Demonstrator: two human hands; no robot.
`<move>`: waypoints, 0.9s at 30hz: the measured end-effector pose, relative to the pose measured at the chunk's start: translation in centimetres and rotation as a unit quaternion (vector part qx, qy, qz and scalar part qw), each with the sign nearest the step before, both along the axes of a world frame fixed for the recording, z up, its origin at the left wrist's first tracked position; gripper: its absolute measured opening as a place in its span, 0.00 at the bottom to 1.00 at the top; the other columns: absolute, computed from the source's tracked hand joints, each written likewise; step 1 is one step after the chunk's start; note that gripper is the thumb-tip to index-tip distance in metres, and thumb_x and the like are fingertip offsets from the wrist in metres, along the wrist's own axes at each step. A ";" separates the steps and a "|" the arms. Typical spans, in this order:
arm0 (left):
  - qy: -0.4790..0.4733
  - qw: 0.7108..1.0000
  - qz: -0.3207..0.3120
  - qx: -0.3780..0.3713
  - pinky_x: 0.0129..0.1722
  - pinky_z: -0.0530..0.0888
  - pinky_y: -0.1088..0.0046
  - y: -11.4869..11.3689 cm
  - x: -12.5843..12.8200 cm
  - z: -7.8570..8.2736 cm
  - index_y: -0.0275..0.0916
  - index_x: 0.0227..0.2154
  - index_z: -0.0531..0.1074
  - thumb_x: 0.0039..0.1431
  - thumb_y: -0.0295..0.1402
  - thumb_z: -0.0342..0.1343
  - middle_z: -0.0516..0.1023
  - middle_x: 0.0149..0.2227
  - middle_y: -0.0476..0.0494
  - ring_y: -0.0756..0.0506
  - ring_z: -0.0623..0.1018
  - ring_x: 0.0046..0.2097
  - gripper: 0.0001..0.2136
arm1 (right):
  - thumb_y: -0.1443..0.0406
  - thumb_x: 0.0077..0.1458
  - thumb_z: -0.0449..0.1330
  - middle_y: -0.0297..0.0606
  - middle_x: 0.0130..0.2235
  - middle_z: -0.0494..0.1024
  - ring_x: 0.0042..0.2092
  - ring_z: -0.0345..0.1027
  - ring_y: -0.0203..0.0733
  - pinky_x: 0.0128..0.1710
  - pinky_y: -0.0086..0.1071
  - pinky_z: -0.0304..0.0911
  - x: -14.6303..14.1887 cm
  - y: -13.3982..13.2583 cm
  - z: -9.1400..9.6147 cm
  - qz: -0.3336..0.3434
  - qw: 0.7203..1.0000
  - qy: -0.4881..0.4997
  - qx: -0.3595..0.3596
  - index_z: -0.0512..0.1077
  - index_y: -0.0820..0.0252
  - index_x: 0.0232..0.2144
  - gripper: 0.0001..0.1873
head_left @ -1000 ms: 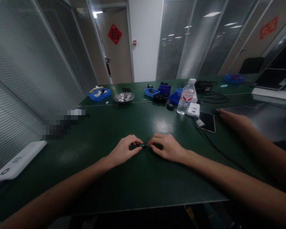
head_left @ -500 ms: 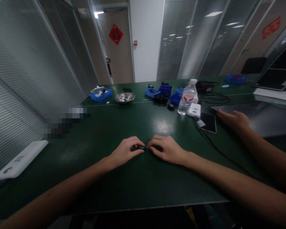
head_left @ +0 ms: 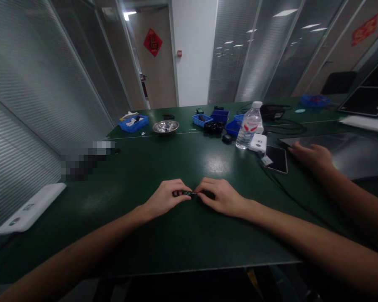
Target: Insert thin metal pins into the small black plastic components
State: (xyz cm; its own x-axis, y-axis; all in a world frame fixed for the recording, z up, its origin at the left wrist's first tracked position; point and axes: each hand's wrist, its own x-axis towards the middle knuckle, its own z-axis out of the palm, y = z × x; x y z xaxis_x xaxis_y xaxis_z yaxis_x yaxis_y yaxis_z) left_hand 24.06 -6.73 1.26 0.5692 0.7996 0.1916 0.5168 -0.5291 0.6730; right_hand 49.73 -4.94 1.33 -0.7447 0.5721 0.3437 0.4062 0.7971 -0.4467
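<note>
Low over the green table, my left hand [head_left: 168, 196] pinches a small dark piece with a green part like a circuit board [head_left: 187, 193] between thumb and fingers. My right hand [head_left: 222, 196] meets it from the other side, thumb and fingertips closed at the piece's right end. What those right fingertips hold is too small to make out. A dark shape [head_left: 210, 194] shows inside the curl of the right hand; whether it is an object or shadow I cannot tell.
Beyond the hands stand a metal bowl [head_left: 165, 127], a blue tray [head_left: 134, 123], a water bottle [head_left: 249, 126] and a white power bank-like box [head_left: 257, 143]. A phone-like slab [head_left: 276, 159] and cable lie right. Another person's hand [head_left: 315, 157] rests by a dark panel [head_left: 353, 151].
The view has shifted slightly. Both hands stay together at the same spot, and slightly more of the dark piece shows in the left hand.
</note>
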 end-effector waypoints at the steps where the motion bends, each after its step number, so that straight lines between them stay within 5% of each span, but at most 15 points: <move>1: -0.004 1.000 0.004 -0.003 0.37 0.69 0.73 0.0 0.0 0.0 0.39 0.46 0.81 0.64 0.36 0.61 0.78 0.40 0.44 0.48 0.74 0.37 0.11 | 0.67 0.65 0.58 0.37 0.41 0.77 0.38 0.72 0.39 0.38 0.32 0.66 0.0 0.0 -0.1 0.002 1.000 0.010 -0.005 0.75 0.58 0.45 0.08; 18: -0.084 0.995 0.011 -0.043 0.42 0.74 0.72 0.0 -0.3 0.0 0.42 0.45 0.83 0.62 0.35 0.63 0.81 0.42 0.45 0.47 0.80 0.42 0.10 | 0.67 0.64 0.60 0.36 0.40 0.78 0.38 0.72 0.38 0.39 0.32 0.66 0.0 0.1 -0.2 0.006 0.997 0.069 -0.045 0.76 0.58 0.43 0.07; 27: -0.056 0.998 -0.005 0.013 0.41 0.73 0.71 0.1 -0.2 -0.7 0.43 0.46 0.83 0.63 0.33 0.62 0.81 0.40 0.44 0.47 0.79 0.40 0.10 | 0.67 0.64 0.58 0.37 0.40 0.77 0.37 0.72 0.38 0.38 0.32 0.65 0.0 0.1 -0.3 0.010 1.000 0.022 -0.018 0.75 0.58 0.43 0.07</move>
